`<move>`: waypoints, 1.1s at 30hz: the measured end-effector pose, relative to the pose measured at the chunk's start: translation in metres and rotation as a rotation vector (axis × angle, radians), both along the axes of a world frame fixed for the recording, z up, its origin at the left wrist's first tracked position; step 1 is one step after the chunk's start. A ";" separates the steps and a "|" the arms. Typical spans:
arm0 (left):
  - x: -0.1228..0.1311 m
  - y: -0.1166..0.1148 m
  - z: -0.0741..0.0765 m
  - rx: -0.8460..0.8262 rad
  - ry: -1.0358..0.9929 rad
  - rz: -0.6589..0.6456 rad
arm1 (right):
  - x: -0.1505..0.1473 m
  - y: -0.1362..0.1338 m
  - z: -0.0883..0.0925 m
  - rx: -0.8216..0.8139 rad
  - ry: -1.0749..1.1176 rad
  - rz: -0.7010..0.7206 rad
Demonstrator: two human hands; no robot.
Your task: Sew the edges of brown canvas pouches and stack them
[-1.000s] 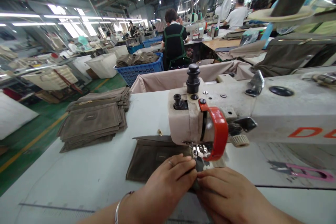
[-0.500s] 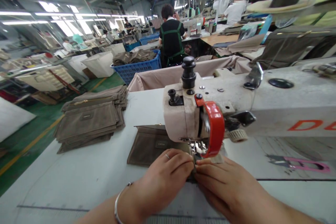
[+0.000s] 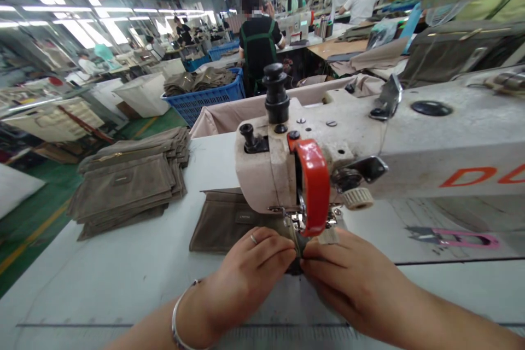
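A dark olive fabric pouch [image 3: 219, 224] with a small label lies flat under the head of a sewing machine [image 3: 262, 169]. My left hand [image 3: 258, 268], with a ring and a bracelet, pinches the pouch's near right edge just in front of the presser foot. Close beside it, my right hand [image 3: 348, 273] has its fingers closed on the same edge, to the right of the needle area. The fingertips of both hands almost meet. The red guard [image 3: 314, 186] and the machine head hide part of the pouch and the needle.
A stack of similar pouches [image 3: 123, 186] sits on the left of the white table [image 3: 102, 284]. Pink-handled thread snips [image 3: 455, 238] lie right of the machine. Behind are a blue basket [image 3: 205, 98] of pouches, a pink cloth-lined bin [image 3: 217, 117] and a seated person [image 3: 258, 44].
The view has shifted slightly, so machine, stack and hands appear a little further left and higher. Both hands keep their hold on the pouch's edge beside the presser foot.
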State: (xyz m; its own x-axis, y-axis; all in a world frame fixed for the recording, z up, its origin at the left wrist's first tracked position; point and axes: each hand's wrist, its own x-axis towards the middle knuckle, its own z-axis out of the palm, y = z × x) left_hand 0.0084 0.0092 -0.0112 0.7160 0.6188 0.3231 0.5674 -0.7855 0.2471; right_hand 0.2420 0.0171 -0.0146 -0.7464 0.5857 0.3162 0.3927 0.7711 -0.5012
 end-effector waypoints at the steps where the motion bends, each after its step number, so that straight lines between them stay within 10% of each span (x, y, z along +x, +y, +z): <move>1: 0.001 0.001 0.001 -0.024 0.004 -0.016 | 0.000 0.000 0.000 0.002 -0.003 -0.002; 33: 0.002 0.051 -0.014 0.007 0.092 0.068 | -0.016 0.012 -0.017 0.174 -0.062 -0.193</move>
